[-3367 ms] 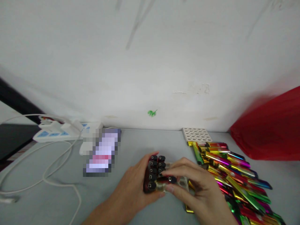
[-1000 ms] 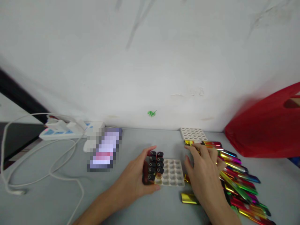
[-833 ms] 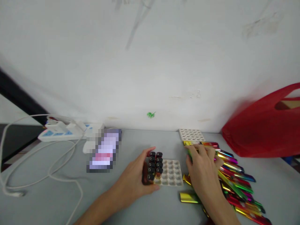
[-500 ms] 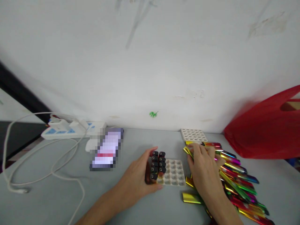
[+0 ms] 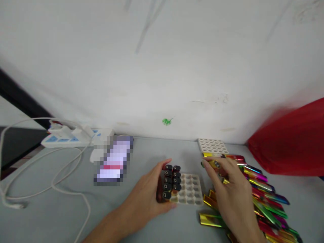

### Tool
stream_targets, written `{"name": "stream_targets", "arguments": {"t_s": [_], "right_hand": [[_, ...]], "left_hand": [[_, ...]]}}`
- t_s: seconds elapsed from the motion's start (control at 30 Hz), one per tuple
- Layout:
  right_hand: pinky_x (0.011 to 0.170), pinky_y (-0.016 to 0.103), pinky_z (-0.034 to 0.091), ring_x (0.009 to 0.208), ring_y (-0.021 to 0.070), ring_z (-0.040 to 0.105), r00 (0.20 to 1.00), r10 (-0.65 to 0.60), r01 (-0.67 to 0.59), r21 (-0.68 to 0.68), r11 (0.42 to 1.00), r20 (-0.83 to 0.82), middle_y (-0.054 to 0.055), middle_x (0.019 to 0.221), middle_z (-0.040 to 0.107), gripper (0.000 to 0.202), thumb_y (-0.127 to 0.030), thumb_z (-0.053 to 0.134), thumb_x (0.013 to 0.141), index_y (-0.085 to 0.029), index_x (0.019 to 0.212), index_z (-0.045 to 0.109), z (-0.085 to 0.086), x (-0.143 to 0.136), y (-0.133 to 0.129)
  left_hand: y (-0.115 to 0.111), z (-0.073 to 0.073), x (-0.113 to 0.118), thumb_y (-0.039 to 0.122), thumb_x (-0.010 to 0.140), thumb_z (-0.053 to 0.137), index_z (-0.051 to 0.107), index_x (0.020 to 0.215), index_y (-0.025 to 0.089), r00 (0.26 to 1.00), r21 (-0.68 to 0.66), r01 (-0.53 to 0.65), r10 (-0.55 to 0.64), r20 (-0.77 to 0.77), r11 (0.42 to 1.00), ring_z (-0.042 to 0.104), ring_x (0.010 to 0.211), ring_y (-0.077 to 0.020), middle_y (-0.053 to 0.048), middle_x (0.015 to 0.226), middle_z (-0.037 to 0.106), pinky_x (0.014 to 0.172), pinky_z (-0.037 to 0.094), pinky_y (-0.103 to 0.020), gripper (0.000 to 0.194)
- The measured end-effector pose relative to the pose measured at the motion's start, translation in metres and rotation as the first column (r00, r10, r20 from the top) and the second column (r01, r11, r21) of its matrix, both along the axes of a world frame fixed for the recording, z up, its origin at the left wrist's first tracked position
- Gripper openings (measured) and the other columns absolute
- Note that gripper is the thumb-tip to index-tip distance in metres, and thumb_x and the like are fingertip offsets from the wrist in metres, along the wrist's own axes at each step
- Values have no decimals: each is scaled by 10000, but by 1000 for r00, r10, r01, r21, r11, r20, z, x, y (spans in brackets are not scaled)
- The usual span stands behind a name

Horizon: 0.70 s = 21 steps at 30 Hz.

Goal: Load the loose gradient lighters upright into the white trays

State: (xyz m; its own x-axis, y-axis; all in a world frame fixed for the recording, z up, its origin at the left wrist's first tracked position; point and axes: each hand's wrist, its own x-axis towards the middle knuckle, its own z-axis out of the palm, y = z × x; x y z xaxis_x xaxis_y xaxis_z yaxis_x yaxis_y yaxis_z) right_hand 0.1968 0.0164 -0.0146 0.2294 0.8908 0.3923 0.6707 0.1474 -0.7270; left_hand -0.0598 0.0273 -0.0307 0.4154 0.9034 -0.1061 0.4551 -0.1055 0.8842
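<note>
My left hand (image 5: 149, 189) is curved round the left side of a white tray (image 5: 189, 189) with rows of square pockets. Two columns of black-topped sticks (image 5: 172, 181) stand upright at the tray's left, between my thumb and fingers; its right pockets hold nothing. My right hand (image 5: 231, 189) is over the left edge of a pile of shiny coloured sticks (image 5: 268, 209). Its thumb and fingers pinch a gold and green stick (image 5: 214, 164), whose end points toward the camera. A yellow-green stick (image 5: 211, 220) lies near my right wrist.
A second white tray (image 5: 213, 146) lies by the wall behind the pile. A red bag (image 5: 296, 145) stands at the right. On the left are a phone (image 5: 115, 160), a power strip (image 5: 63, 137) and loose white cables (image 5: 71, 193).
My right hand has lifted a stick off the pile and turned its end toward the camera. The camera view has shifted slightly. My left hand keeps its place at the tray.
</note>
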Motion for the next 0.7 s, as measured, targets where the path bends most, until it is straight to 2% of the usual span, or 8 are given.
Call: {"name": "stream_targets", "arguments": {"t_s": [0.07,0.1,0.2,0.27,0.33,0.43,0.53,0.7], "right_hand": [[816,390,500,901,260,658,943,-72,24,-150,988,-324,51,987,759,327,-566,754,999,-247,1060,784,8,-3,-4],[767,363,499,837,237,649,876,-112,11,-212,977,-469,31,908,753,366,-603,797,956,-243,1021,771,10,-5,-5],[765,309,547,828,200,664,561,-125,-141,-243,960,-819,15,856,757,402,-574,930,836,-230,961,763,14,-9,-5],[811,295,589,884,187,697,343,-107,-254,-202,946,-933,37,948,791,410,-488,990,795,-213,1024,789,17,-13,-5],[794,290,613,891,182,717,218,-120,-336,-190,923,-969,63,1021,804,431,-401,1007,796,-199,1120,806,22,-17,-6],[731,289,616,845,186,726,150,-119,-424,-173,889,-981,77,1029,806,392,-324,1007,795,-200,1111,810,29,-23,-9],[618,255,573,759,177,710,111,-119,-524,-160,837,-987,57,915,782,336,-321,987,809,-211,1062,795,31,-25,-14],[487,177,418,560,88,547,38,-195,-601,-178,780,-980,-18,776,672,258,-312,924,870,-242,1057,761,32,-26,-20]], "left_hand": [[0,-2,-1,199,767,965,374,1672,340,1000,-1,1,-1,1,1000,704,1260,-342,-70,1445,712,1119,535,-464,1090],[-1,-2,-1,206,773,961,375,1673,340,1000,-2,2,-2,4,1000,707,1255,-342,-71,1439,714,1114,540,-463,1082],[-1,-4,-1,225,784,949,380,1668,337,1000,-4,-1,2,23,1000,720,1228,-338,-73,1415,723,1097,556,-452,1057],[0,-4,0,221,773,947,384,1658,338,999,-8,-8,8,40,1000,725,1219,-330,-68,1402,728,1084,565,-436,1056],[0,-3,1,203,753,942,387,1649,340,998,-24,-13,14,55,1000,741,1187,-321,-60,1370,741,1050,584,-420,1062],[1,-1,2,180,725,927,402,1635,337,998,-45,-22,25,56,999,769,1113,-319,-59,1328,762,1007,604,-424,1062],[0,-1,3,192,731,941,393,1638,346,998,-46,-16,19,55,999,768,1126,-323,-62,1357,760,1029,605,-437,1071],[-1,-2,7,191,775,911,389,1646,345,996,-43,-50,53,71,998,785,1121,-309,-65,1378,759,995,634,-414,1027]]}}
